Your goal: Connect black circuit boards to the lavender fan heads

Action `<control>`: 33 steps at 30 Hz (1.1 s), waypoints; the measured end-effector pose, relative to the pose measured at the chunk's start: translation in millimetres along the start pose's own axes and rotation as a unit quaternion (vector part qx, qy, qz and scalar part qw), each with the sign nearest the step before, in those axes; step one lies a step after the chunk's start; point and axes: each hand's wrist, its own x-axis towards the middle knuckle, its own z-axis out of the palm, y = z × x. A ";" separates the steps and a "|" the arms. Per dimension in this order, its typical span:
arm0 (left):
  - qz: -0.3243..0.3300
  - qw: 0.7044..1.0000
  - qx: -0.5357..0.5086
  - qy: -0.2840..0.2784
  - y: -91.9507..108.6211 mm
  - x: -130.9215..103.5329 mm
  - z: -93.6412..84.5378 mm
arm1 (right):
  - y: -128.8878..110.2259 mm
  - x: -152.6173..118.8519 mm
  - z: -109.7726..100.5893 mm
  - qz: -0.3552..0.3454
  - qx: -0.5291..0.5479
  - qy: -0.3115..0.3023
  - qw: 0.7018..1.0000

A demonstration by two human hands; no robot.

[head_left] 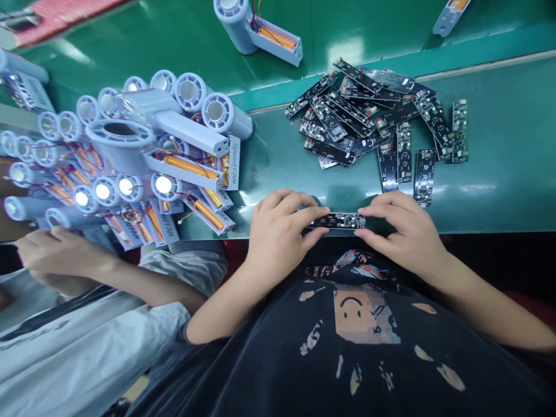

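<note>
A narrow black circuit board (343,220) lies level at the table's near edge, between my two hands. My left hand (282,229) pinches its left end between thumb and fingers, covering that end. At the other end, the thumb and fingertips of my right hand (402,229) close on the board's right tip. Beyond my hands is a loose pile of similar black circuit boards (347,113), with several single ones (424,176) lying at its right and near side.
Many light-blue fan bodies (124,145) with orange cells and wires crowd the left of the green table (278,174). Another fan body (260,35) lies at the back. A person's hand and forearm (69,255) are at the lower left. A partly visible blue piece (449,17) is at the upper right.
</note>
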 end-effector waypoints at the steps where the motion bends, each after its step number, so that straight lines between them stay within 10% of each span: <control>1: 0.000 1.000 0.001 0.001 0.2 -0.2 0.0 | 0.5 -0.6 0.6 -0.004 0.002 0.004 1.000; 10: 0.034 0.999 -0.008 -0.027 -4.2 0.5 -5.7 | 4.5 -2.3 4.6 -0.081 -0.041 0.012 0.996; 33: 0.086 0.986 0.078 -0.121 34.1 20.0 -17.5 | 4.2 -3.0 -9.0 0.016 0.039 -0.008 0.999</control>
